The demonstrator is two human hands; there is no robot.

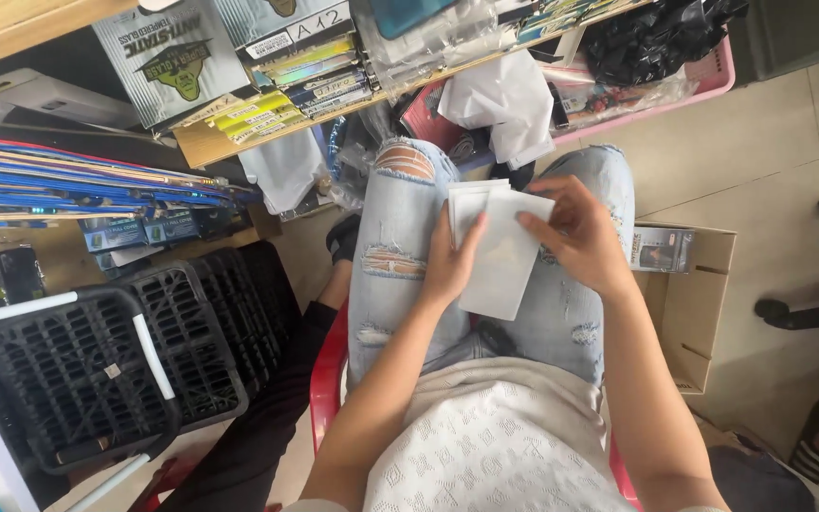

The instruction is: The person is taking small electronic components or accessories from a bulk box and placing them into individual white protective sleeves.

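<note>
A small stack of flat white packets (497, 254) lies fanned over my lap, above my torn light-blue jeans. My left hand (451, 265) grips the stack from its left edge, thumb on top. My right hand (575, 237) pinches the top packet at its upper right corner. I sit on a red plastic chair (326, 379).
A brown cardboard box (694, 303) with a small printed pack inside stands right of my leg. Black plastic crates (116, 360) sit at the left. Ahead, a wooden shelf (210, 142) holds stacked flat packages, with a pink basket (703, 76) and crumpled white wrap (504, 104) nearby.
</note>
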